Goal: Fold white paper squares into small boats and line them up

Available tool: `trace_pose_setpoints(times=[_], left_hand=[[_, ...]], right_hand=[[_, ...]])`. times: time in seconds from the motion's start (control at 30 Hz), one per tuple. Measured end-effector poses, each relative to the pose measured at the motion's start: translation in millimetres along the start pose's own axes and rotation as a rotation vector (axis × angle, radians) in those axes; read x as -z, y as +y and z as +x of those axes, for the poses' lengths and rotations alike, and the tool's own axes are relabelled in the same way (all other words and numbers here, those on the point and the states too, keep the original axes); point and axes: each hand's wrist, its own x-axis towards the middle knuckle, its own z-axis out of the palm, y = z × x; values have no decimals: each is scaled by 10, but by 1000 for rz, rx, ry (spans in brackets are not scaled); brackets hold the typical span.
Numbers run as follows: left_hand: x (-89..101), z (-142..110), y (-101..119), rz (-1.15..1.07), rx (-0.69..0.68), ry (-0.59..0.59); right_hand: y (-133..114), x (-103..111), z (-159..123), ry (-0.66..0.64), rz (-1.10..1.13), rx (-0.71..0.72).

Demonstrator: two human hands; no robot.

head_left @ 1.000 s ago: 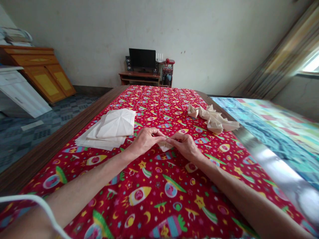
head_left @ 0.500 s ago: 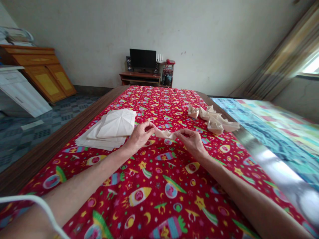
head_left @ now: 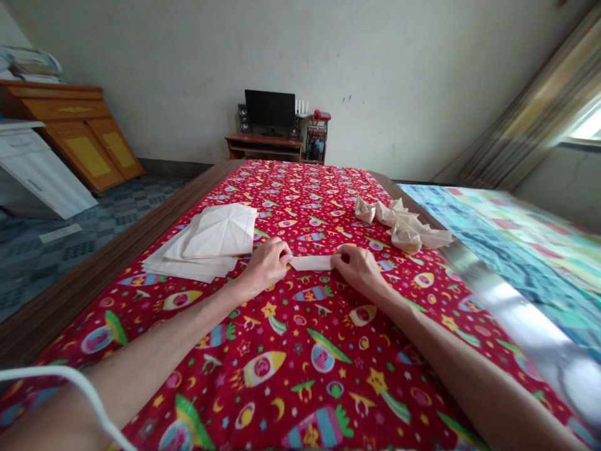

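A narrow folded strip of pale paper point(head_left: 312, 263) stretches straight between my two hands, over the middle of the red patterned cloth point(head_left: 300, 351). My left hand point(head_left: 270, 263) pinches its left end, and my right hand point(head_left: 359, 266) pinches the right end, thumbs and fingers closed on it. Left of my left hand lies a loose stack of creased paper sheets point(head_left: 220, 230), with fold lines spreading from the centre of the top one. Beyond my right hand, several folded paper pieces point(head_left: 406, 228) sit in a cluster near the table's right side.
A white cable point(head_left: 70, 373) crosses over my left forearm. The wooden table edge point(head_left: 154, 244) shows on the left. Past the cloth stands a small desk with a monitor point(head_left: 270, 109). A bed with a blue patterned cover point(head_left: 516, 263) lies on the right.
The paper between my hands has gone from a crumpled, wavy shape to a flat, straight strip. Both hands have lowered slightly towards me and still hold its ends.
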Motion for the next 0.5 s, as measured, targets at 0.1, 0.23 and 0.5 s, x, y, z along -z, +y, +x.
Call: trace_pose_setpoints(times=[0.1, 0.23, 0.5], left_hand=[[8, -46, 84, 127, -57, -16], [50, -83, 243, 212, -345, -73], [-52, -251, 395, 166, -476, -276]], right_hand=[[-16, -26, -31, 13, -204, 21], [-45, -49, -59, 33, -297, 38], [-86, -38, -98, 94, -397, 120]])
